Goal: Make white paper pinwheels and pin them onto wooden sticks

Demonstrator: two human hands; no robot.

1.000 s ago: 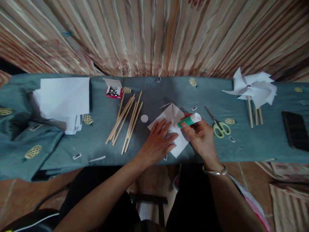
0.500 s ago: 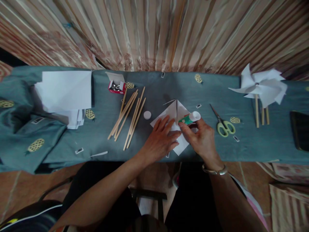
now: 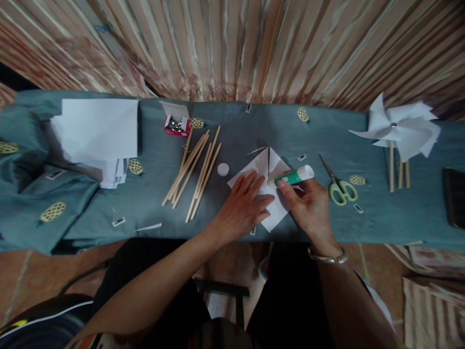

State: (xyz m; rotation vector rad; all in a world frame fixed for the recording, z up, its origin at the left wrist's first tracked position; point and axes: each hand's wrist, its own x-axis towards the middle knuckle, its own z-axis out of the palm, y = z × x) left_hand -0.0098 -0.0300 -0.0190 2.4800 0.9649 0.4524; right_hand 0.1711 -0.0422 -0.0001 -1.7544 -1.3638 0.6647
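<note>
Glue stick [image 3: 295, 175] at slit paper square [image 3: 275, 213], head view: seemingly gluing.
Held in fingers of right hand [image 3: 310, 206]; square on worktop [image 3: 232, 133], under spread fingers of left hand [image 3: 240, 208]. Probably calling next for even pressure.

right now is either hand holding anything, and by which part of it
The right hand holds the glue stick by its green body; the left hand lies spread on the white paper, not grasping it.

The square [image 3: 276, 209] is matt paper, the tube [image 3: 293, 176] probably plastic.
</note>
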